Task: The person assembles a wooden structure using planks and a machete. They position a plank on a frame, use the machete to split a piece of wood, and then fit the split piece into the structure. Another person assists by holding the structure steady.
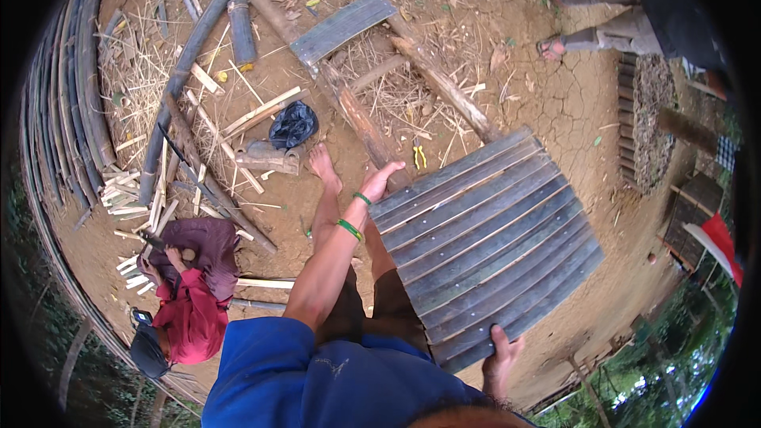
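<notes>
A panel of dark split-bamboo slats [483, 246], fixed side by side with narrow gaps, is held tilted in front of me. My left hand [379, 182], with green and yellow bands at its wrist, is closed at the panel's far left corner, beside a wooden pole. My right hand [501, 355] grips the near right edge, its thumb on top and its fingers partly hidden beneath. The panel's far edge lies over or against the ends of a wooden pole frame [361, 115]. A dark flat bamboo piece [343, 26] bridges that frame's poles farther off.
Yellow-handled pliers [419, 157] and a black plastic bag [293, 125] lie on the dirt. Bamboo poles [67, 87] and split strips [127, 194] cover the left. A crouching person in red [190, 309] holds a blade there. Another person [634, 16] stands far right.
</notes>
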